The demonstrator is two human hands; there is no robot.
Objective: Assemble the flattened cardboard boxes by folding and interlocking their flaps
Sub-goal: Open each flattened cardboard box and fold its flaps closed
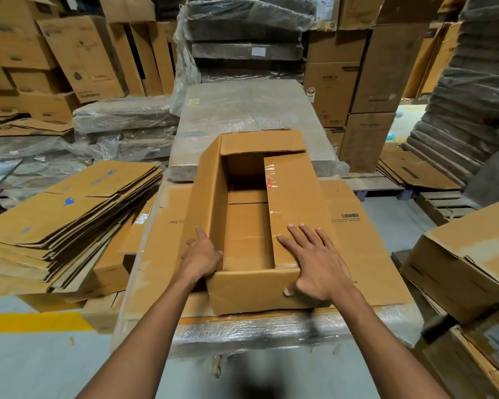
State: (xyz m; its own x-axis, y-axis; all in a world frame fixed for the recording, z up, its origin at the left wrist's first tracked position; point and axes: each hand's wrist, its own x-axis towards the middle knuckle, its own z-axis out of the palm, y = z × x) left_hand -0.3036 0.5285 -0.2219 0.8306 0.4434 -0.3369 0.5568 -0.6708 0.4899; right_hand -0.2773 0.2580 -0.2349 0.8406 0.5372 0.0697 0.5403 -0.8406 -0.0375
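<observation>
An open brown cardboard box (251, 292) stands on a flat sheet of cardboard (366, 249) atop a plastic-wrapped stack. Its right long flap (294, 197), with clear tape on it, is folded down over the opening. The left long flap (205, 185) stands up and the far short flap (262, 142) tilts inward. My right hand (317, 263) presses flat on the near end of the right flap with fingers spread. My left hand (202, 254) touches the left flap's outer face near the box's near-left corner, fingers straight.
A pile of flattened boxes (69, 220) lies to the left. Wrapped bundles (242, 110) and stacked cartons (369, 82) fill the back. More boxes (467, 260) stand at the right. A yellow floor line (32, 322) runs at lower left.
</observation>
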